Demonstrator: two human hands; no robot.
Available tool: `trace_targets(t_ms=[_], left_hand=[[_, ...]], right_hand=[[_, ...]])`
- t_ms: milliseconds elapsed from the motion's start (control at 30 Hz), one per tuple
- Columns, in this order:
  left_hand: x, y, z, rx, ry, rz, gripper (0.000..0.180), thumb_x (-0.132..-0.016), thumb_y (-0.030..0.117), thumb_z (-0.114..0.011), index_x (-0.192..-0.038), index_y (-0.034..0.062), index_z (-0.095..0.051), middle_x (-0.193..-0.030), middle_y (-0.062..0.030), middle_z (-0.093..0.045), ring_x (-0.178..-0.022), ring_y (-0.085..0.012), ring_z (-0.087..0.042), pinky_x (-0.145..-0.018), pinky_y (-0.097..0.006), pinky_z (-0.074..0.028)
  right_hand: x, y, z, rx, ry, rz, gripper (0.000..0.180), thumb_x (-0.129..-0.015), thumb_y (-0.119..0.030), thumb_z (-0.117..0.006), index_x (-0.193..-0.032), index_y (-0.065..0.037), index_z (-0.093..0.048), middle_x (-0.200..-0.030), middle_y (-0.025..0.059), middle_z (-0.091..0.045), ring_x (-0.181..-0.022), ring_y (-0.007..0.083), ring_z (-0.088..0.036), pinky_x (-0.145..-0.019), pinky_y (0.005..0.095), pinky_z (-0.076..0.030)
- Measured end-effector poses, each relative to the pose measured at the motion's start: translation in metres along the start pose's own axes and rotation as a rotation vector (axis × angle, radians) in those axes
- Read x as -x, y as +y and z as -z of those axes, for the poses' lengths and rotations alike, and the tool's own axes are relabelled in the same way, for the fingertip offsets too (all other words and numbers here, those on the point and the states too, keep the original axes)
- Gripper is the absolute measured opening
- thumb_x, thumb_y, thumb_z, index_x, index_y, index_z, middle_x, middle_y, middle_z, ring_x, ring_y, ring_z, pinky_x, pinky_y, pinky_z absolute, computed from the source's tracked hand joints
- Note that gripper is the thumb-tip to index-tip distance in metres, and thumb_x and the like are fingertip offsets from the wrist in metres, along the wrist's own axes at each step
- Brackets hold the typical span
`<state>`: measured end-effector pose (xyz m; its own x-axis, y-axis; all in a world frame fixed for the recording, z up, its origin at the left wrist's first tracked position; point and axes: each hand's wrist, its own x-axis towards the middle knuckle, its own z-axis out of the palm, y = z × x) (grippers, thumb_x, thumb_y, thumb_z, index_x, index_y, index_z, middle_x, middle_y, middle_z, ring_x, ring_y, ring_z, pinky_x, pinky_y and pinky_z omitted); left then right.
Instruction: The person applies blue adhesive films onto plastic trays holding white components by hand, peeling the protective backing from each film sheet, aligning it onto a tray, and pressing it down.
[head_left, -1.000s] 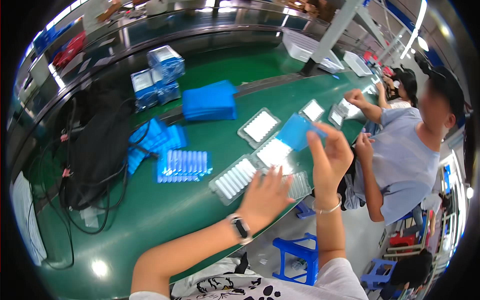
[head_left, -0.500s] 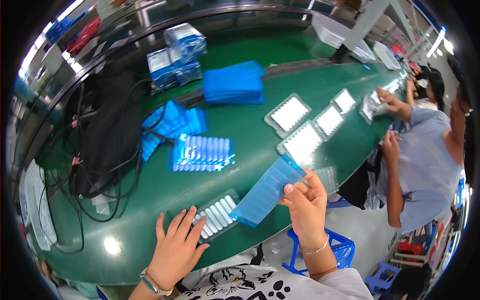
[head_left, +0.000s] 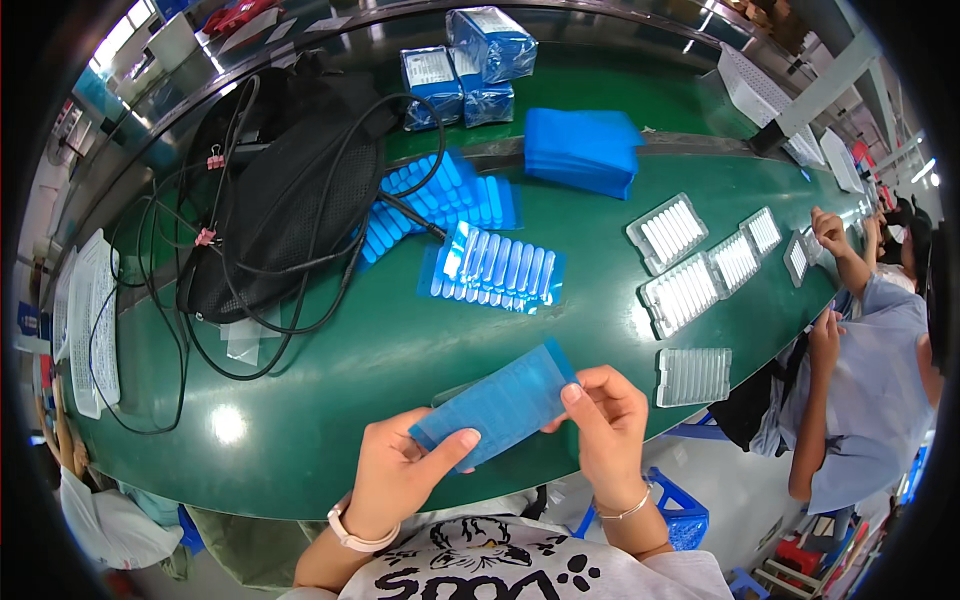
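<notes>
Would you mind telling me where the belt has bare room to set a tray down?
Bare green belt lies between the black cables, the ribbed blue trays and the hands holding the blue sheet. It is crowded to the right, where clear trays sit close together.

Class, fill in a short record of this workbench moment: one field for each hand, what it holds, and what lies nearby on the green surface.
left hand: left hand pinches the lower left end of the blue ribbed sheet, thumb on top
right hand: right hand has its grip on the sheet's right end
surface: green belt
nearest tray: clear ribbed tray, right of the hands, apart from them
centre: shiny blue tray pack
far side: stack of blue sheets; wrapped blue packs
left: black bag with cables
right: another person in a light blue top
</notes>
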<state>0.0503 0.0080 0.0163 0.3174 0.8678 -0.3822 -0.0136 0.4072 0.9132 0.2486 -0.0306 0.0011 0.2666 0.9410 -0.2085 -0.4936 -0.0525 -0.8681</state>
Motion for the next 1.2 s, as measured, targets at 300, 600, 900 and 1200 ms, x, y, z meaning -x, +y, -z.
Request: trace_targets(t_ms=[300, 600, 900, 1200], left_hand=[[0.023, -0.011, 0.023, -0.106, -0.160, -0.042, 0.012, -0.083, 0.005, -0.073, -0.087, -0.0045, -0.067, -0.076, -0.0062, -0.065, -0.069, -0.0081, -0.060, -0.062, -0.021, -0.047], [0.018, -0.012, 0.011, -0.106, -0.065, 0.082, 0.013, -0.083, 0.005, -0.073, -0.083, -0.0049, -0.065, -0.080, -0.0084, -0.065, -0.069, -0.0090, -0.058, -0.059, -0.023, -0.045], [-0.002, -0.011, -0.003, -0.019, -0.481, -0.373, 0.024, -0.082, 0.019, -0.075, -0.100, 0.0037, -0.072, -0.089, -0.0113, -0.067, -0.075, -0.0222, -0.064, -0.067, -0.031, -0.052], [-0.026, -0.006, -0.032, -0.618, -0.300, -1.016, 0.052, -0.063, 0.032, -0.086, -0.106, 0.0062, -0.071, -0.106, -0.0087, -0.063, -0.089, -0.0230, -0.060, -0.078, -0.035, -0.047]], right_hand=[[0.035, 0.005, 0.027, 0.685, -0.022, 0.070, 0.007, -0.079, -0.001, -0.072, -0.083, 0.000, -0.066, -0.074, 0.0056, -0.064, -0.058, 0.0059, -0.056, -0.051, 0.0183, -0.040], [0.022, -0.006, 0.033, 0.471, -0.035, 0.039, 0.009, -0.082, 0.003, -0.068, -0.091, 0.001, -0.065, -0.081, 0.0014, -0.064, -0.064, 0.0027, -0.051, -0.054, 0.0175, -0.037], [0.012, -0.004, 0.029, 0.778, -0.177, 0.664, 0.021, -0.072, 0.001, -0.072, -0.088, -0.013, -0.069, -0.099, 0.0072, -0.062, -0.086, 0.0215, -0.055, -0.064, 0.0281, -0.042], [0.010, -0.005, 0.026, 0.702, -0.186, 0.725, 0.019, -0.069, 0.000, -0.073, -0.083, -0.012, -0.069, -0.097, 0.0060, -0.055, -0.085, 0.0224, -0.051, -0.070, 0.0315, -0.042]])
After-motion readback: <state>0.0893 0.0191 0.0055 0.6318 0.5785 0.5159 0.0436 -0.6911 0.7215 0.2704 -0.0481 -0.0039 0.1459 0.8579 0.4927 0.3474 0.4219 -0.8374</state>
